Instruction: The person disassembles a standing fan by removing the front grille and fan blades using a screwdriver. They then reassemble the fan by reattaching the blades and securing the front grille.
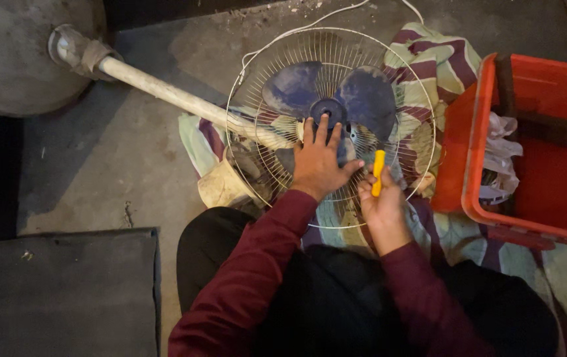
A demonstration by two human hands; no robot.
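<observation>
my left hand (318, 165) lies spread on the fan (330, 125) just below its hub; my right hand (382, 205) grips a yellow-handled screwdriver (378, 173) beside it. thin wire guard looks bendy, so brace near the hub.

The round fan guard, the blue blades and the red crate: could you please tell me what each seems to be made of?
The round wire fan guard looks like thin bare metal: fine pale spokes and rings. The dusty blue fan blades seem moulded plastic, dull with grime. The red rectangular crate appears to be smooth, slightly glossy plastic.
</observation>
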